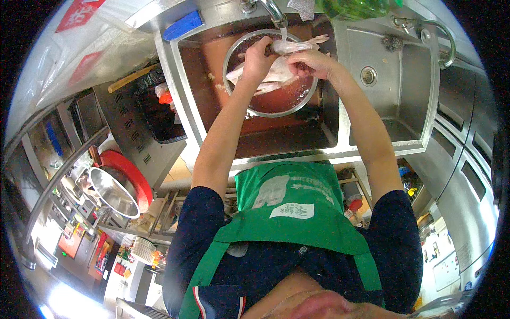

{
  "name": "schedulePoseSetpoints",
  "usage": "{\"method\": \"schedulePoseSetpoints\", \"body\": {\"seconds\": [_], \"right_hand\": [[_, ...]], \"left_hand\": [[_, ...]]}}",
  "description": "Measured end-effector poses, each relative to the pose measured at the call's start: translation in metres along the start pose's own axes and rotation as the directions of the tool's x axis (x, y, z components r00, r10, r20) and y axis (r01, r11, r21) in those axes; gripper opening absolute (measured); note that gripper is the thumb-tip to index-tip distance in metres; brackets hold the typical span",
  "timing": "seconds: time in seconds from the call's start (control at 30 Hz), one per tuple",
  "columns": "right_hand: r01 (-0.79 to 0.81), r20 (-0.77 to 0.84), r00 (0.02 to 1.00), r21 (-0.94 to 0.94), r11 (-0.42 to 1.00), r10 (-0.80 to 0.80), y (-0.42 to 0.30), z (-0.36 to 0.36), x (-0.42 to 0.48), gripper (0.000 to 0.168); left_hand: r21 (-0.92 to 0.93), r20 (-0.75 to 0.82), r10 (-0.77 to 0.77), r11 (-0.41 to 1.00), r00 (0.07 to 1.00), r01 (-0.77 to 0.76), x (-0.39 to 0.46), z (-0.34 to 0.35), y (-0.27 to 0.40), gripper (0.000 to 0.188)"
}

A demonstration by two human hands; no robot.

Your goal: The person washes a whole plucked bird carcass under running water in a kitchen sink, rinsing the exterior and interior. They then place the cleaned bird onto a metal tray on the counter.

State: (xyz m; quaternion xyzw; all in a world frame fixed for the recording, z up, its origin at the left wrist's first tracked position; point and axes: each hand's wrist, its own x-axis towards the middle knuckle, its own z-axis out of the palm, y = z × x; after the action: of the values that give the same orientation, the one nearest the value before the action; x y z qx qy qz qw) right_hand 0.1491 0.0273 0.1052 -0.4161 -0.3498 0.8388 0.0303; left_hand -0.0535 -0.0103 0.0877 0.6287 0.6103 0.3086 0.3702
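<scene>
A pale, raw plucked bird carcass (279,71) lies partly in a round metal basin (275,115) of reddish water. My left hand (257,60) grips its upper part from the left side. From the right, my right hand (312,63) holds the flesh with curled fingers. Water runs from the faucet (279,18) onto the carcass between both hands. One thin limb sticks out to the upper right, past the basin's rim. My fingertips are partly hidden behind the hands and the meat.
The basin stands in the left sink compartment (287,145), which holds reddish-brown water. To the right is a second steel compartment (370,107) with a drain. A blue block-like item (183,26) rests on the back left rim. A green translucent container (352,8) stands behind the sink.
</scene>
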Motion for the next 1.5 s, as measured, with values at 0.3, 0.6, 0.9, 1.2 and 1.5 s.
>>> {"method": "schedulePoseSetpoints", "body": {"seconds": [0.3,0.6,0.9,1.2,1.5], "right_hand": [[-0.043,-0.055,0.997,0.032,0.999,0.045,0.020,0.001,0.009,0.022],[-0.040,-0.136,0.990,-0.071,0.997,0.030,0.001,0.020,-0.015,0.032],[0.208,-0.019,0.975,0.421,0.883,-0.220,0.006,0.013,0.008,0.024],[0.229,-0.262,0.960,0.512,0.828,-0.104,-0.008,0.065,0.022,0.014],[0.294,-0.494,0.688,-0.481,0.826,-0.532,0.013,0.095,0.039,0.036]], "left_hand": [[-0.010,-0.027,0.036,0.999,0.999,-0.037,-0.010,0.004,-0.006,0.036],[-0.030,0.106,-0.060,0.997,0.993,0.064,-0.004,0.002,-0.009,0.041],[-0.229,-0.083,-0.137,0.967,0.987,0.115,-0.021,-0.010,0.003,0.034],[-0.472,-0.247,-0.247,0.875,0.937,0.106,-0.053,-0.002,-0.016,0.027],[-0.511,-0.056,-0.333,0.819,0.941,0.260,-0.059,-0.009,-0.018,0.056]]}}
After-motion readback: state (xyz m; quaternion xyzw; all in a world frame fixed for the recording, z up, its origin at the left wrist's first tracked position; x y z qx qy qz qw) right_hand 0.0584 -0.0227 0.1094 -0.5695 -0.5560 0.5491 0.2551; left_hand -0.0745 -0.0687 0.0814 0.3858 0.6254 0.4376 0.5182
